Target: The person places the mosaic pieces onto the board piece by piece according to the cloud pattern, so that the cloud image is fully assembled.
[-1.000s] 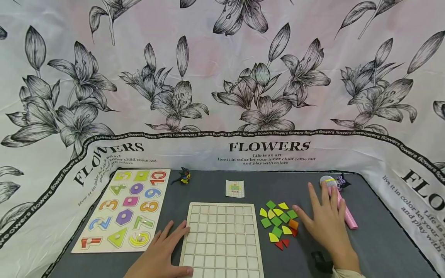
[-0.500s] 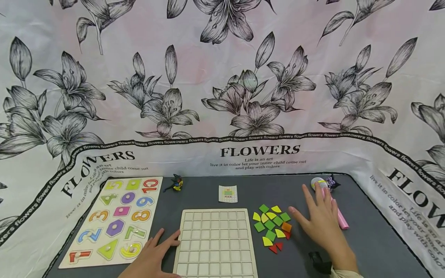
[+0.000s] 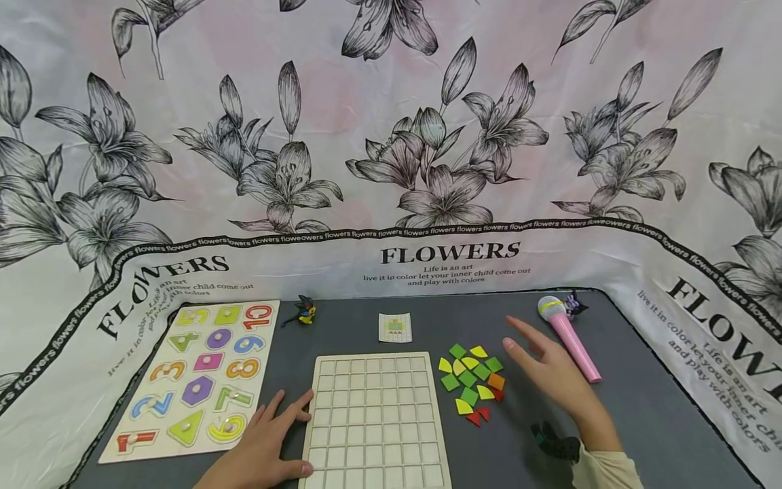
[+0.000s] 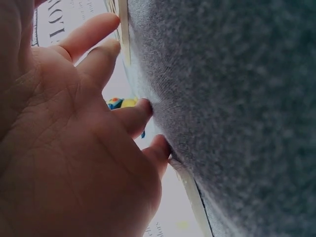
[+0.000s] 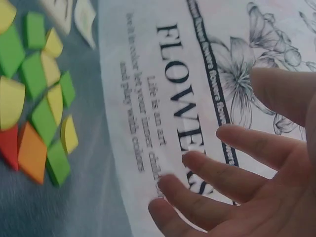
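Observation:
A pale wooden grid board point(image 3: 375, 421) lies in the middle of the dark table. My left hand point(image 3: 259, 438) is at its left edge, with thumb and index fingertip against the rim and the fingers spread. To the right of the board lies a loose group of green squares point(image 3: 469, 396), yellow quarter-rounds point(image 3: 463, 407), red triangles point(image 3: 474, 420) and an orange square point(image 3: 497, 382). My right hand point(image 3: 552, 377) hovers beside these pieces, fingers extended and nothing held. The right wrist view shows the same hand point(image 5: 247, 182) with its fingers apart.
A small pattern card point(image 3: 395, 328) lies behind the board. At left is a number-and-shape puzzle board point(image 3: 195, 380). A small dark figure point(image 3: 303, 311) stands near the back, and a pink toy microphone point(image 3: 571, 336) lies at right beside a purple figure point(image 3: 574, 305).
My right hand has drawn back from over the microphone and turned more side-on, leaving the microphone uncovered. The left hand keeps its place at the board's edge. The head view has shifted slightly.

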Demonstrator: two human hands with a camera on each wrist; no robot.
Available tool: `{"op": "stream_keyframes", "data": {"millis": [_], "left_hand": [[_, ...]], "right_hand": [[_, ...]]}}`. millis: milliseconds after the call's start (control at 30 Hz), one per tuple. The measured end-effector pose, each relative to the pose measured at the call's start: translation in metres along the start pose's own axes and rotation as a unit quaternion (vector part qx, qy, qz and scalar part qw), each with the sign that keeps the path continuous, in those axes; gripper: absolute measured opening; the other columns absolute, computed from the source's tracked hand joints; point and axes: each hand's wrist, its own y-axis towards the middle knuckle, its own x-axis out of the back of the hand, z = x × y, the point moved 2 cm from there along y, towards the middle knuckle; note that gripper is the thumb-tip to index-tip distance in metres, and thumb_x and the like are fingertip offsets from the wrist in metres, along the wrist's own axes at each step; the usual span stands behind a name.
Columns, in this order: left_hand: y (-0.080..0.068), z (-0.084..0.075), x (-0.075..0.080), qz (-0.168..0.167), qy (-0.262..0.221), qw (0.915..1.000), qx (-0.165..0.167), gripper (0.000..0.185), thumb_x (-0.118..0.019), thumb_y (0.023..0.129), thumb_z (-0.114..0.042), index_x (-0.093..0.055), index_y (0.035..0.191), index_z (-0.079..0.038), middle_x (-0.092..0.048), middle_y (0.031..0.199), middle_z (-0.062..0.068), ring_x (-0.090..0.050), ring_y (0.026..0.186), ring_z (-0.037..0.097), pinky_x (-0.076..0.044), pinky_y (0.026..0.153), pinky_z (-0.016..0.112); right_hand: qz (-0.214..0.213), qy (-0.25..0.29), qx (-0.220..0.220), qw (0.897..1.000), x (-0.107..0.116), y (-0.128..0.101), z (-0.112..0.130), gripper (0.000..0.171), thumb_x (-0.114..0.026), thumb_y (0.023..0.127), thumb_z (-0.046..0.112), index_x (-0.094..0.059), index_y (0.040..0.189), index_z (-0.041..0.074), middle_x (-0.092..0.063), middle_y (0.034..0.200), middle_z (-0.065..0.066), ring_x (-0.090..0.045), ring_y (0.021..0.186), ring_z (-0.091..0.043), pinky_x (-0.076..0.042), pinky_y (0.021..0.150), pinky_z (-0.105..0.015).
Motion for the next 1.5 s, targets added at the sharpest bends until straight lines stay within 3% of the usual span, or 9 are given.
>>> {"op": "stream_keyframes", "data": {"millis": [100,200,467,567,733,967,1100,1333,1500], "left_hand": [[-0.001,-0.001,0.001,-0.003,0.0,1.0,0.0,0.108,-0.086,0.084,-0.055,-0.032,0.17,-0.018,-0.063,0.136,-0.012,-0.011,0.151,0.069,-0.004,0.108,0.091],[0.0,0.002,0.001,-0.003,-0.001,1.0,-0.001,0.108,-0.087,0.083,-0.056,-0.035,0.169,-0.018,-0.061,0.135,-0.014,-0.01,0.151,0.069,-0.003,0.108,0.091],[0.003,0.011,-0.001,-0.006,-0.002,1.0,-0.003,0.108,-0.085,0.082,-0.061,-0.035,0.169,-0.022,-0.059,0.136,-0.019,-0.007,0.153,0.067,0.0,0.108,0.092],[-0.001,0.015,0.002,-0.013,0.007,0.9999,-0.003,0.109,-0.086,0.081,-0.061,-0.035,0.169,-0.019,-0.059,0.136,-0.019,-0.009,0.152,0.068,-0.002,0.107,0.092],[-0.004,0.019,0.004,-0.012,0.007,0.9999,-0.004,0.108,-0.085,0.082,-0.06,-0.036,0.169,-0.019,-0.059,0.136,-0.02,-0.01,0.151,0.069,-0.003,0.107,0.093],[0.001,0.017,0.004,-0.002,0.009,1.0,-0.002,0.109,-0.085,0.081,-0.06,-0.033,0.17,-0.024,-0.058,0.137,-0.02,-0.008,0.152,0.067,-0.004,0.108,0.092],[0.004,0.014,0.002,0.002,0.011,0.9999,-0.001,0.11,-0.085,0.081,-0.061,-0.034,0.169,-0.02,-0.059,0.137,-0.02,-0.009,0.153,0.066,-0.005,0.109,0.091],[0.005,0.012,0.0,0.004,0.019,0.9998,-0.002,0.11,-0.084,0.081,-0.062,-0.034,0.168,-0.017,-0.06,0.136,-0.021,-0.013,0.153,0.066,-0.008,0.11,0.091],[0.006,0.014,-0.001,0.005,0.014,0.9999,-0.006,0.109,-0.084,0.082,-0.061,-0.034,0.169,-0.02,-0.058,0.137,-0.021,-0.013,0.153,0.066,-0.009,0.109,0.091]], "right_hand": [[0.006,0.047,-0.009,0.999,-0.004,0.002,-0.001,0.056,-0.057,0.114,0.031,-0.046,0.162,0.005,-0.052,0.157,-0.022,-0.058,0.138,-0.038,-0.055,0.107,-0.037],[0.005,0.075,-0.017,0.997,-0.008,0.005,-0.004,0.053,-0.057,0.114,0.031,-0.05,0.159,0.003,-0.06,0.15,-0.02,-0.066,0.128,-0.024,-0.053,0.098,-0.019],[0.054,0.064,-0.004,0.996,-0.012,0.018,-0.019,0.041,-0.064,0.11,0.022,-0.065,0.141,-0.005,-0.066,0.136,-0.026,-0.071,0.11,-0.037,-0.06,0.089,-0.029],[0.078,0.036,-0.011,0.996,-0.017,0.019,-0.027,0.035,-0.067,0.108,0.018,-0.07,0.133,-0.006,-0.071,0.127,-0.022,-0.071,0.103,-0.032,-0.06,0.083,-0.029],[0.094,-0.031,-0.026,0.995,-0.026,0.016,-0.038,0.022,-0.075,0.102,0.02,-0.078,0.116,0.002,-0.075,0.103,-0.005,-0.066,0.087,-0.019,-0.056,0.071,-0.03],[0.063,-0.1,-0.013,0.993,-0.037,0.012,-0.045,0.012,-0.084,0.094,0.016,-0.077,0.101,0.009,-0.064,0.09,0.002,-0.058,0.077,-0.013,-0.051,0.066,-0.03],[0.051,-0.122,-0.011,0.991,-0.04,0.009,-0.048,0.015,-0.085,0.092,0.011,-0.072,0.098,0.007,-0.058,0.088,0.001,-0.054,0.077,-0.015,-0.047,0.065,-0.03],[0.023,-0.113,-0.035,0.993,-0.037,0.005,-0.051,0.019,-0.087,0.089,0.007,-0.069,0.096,0.011,-0.063,0.083,0.003,-0.058,0.074,-0.015,-0.048,0.064,-0.029],[0.007,-0.091,-0.034,0.995,-0.03,0.004,-0.05,0.013,-0.084,0.091,0.003,-0.073,0.096,0.009,-0.071,0.089,0.001,-0.065,0.078,-0.015,-0.054,0.067,-0.029]]}}
